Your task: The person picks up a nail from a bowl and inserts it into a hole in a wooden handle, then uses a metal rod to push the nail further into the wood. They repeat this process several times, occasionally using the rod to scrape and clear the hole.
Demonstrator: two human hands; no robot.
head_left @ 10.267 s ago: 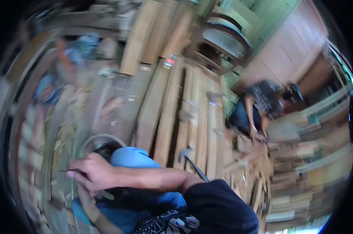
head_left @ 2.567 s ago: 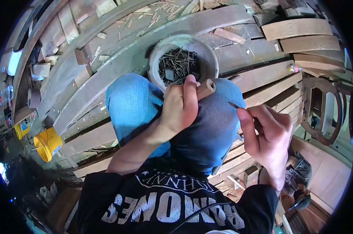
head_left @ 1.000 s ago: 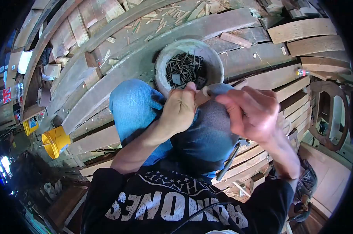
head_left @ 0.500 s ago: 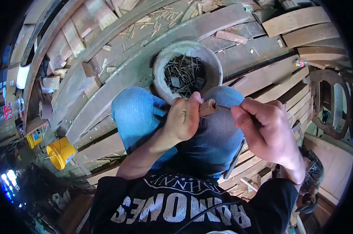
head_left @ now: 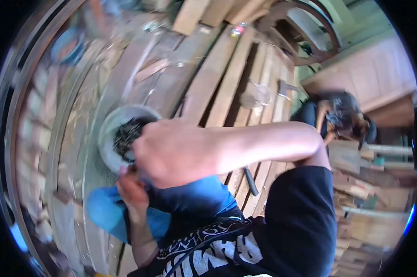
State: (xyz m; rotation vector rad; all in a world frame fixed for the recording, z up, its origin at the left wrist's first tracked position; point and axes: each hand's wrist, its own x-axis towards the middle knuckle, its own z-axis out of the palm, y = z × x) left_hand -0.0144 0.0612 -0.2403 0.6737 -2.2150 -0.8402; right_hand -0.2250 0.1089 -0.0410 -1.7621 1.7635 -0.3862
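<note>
Bucket (head_left: 108,144) is placed just beyond both hands, its near edge being partly covered in view by the right hand (head_left: 171,153), with the left hand (head_left: 134,190) held close beside that hand, above the knees (head_left: 102,210). Whatever may be gripped between them is hidden by blur and overlap, so neither finger spread nor any long axis can be told. Within the round bucket, dark nail-like pieces (head_left: 126,135) are heaped.

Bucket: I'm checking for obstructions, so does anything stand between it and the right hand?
Nothing visible does. The right hand overlaps the edge of the bucket in this view; anything behind the hand is hidden, and contact is unclear.
</note>
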